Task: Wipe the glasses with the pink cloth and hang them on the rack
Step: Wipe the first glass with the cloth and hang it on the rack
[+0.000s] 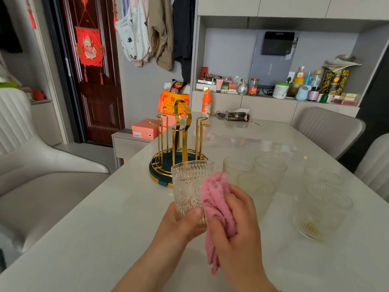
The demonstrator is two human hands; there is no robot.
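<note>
Your right hand [237, 224] presses pink cloth [216, 205] on glass [190, 190] gripped by left hand [181, 224]; wiping step, next hang on rack [181, 142] beyond

Two bare forearms enter from the bottom edge of the view, uncovered along all that shows. The left grip [179, 220] is a bare hand, its thumb [194, 214] rounded at the tip. The right grip [235, 224] is bare too, with smooth, rounded knuckles. At its wrist, right on the frame's edge, sits a thin golden glint, too cropped to identify.
</note>
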